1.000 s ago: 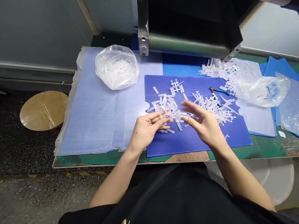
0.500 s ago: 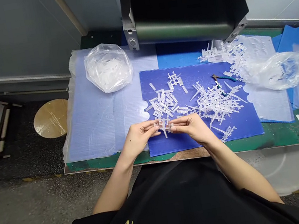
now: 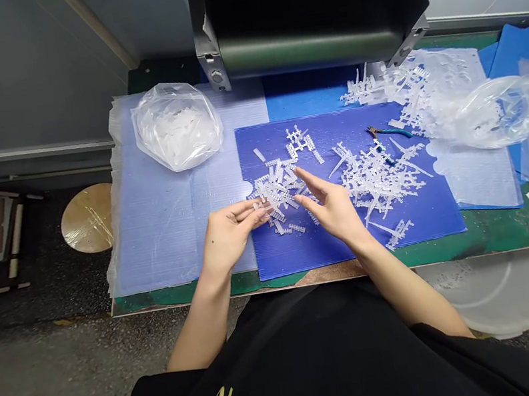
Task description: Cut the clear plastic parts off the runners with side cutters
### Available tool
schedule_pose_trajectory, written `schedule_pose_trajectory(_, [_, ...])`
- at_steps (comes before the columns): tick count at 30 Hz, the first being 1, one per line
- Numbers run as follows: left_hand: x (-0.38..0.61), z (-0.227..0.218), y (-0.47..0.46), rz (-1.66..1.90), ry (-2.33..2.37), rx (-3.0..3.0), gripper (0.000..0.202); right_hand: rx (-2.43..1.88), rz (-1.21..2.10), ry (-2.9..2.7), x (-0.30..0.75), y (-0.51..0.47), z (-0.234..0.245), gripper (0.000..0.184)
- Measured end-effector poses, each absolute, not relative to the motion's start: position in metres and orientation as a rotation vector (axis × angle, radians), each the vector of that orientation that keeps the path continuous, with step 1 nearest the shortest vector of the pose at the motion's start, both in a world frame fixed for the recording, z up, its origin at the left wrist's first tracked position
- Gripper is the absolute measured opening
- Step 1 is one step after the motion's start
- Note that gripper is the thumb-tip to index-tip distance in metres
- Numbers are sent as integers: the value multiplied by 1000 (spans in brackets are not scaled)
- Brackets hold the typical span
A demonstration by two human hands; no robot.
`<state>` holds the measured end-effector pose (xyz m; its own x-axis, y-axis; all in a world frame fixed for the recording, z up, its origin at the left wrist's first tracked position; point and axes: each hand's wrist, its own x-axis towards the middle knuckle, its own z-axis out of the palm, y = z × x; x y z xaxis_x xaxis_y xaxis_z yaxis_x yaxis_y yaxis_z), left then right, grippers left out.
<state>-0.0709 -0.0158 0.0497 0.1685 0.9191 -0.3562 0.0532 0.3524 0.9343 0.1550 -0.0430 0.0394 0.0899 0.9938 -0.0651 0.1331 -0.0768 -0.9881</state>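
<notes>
Left hand [image 3: 227, 234]: grip half-curled, fingertips at edge of pieces, hold unclear. Right hand [image 3: 332, 207]: grip open, empty. Clear moulded plastic pieces [image 3: 278, 189] lie at left hand's 1 o'clock, on blue corrugated sheet [image 3: 284, 255].

The black machine [image 3: 303, 2] runs off the top edge, and the blue plastic sheets [image 3: 523, 43] run off the right edge. The cloudy film of the plastic bag [image 3: 176, 128] blurs the pieces inside it. The other bag [image 3: 498, 111] covers part of the white plastic runners [image 3: 403, 87]. Whether the left hand [image 3: 228, 238] pinches a piece is too small to tell.
</notes>
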Motion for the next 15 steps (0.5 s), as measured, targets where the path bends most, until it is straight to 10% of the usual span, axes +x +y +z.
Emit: schedule_pose_trajectory(15, [-33, 60, -12, 915, 1318, 1317, 33, -1453, 580, -1354, 151, -84, 78, 23])
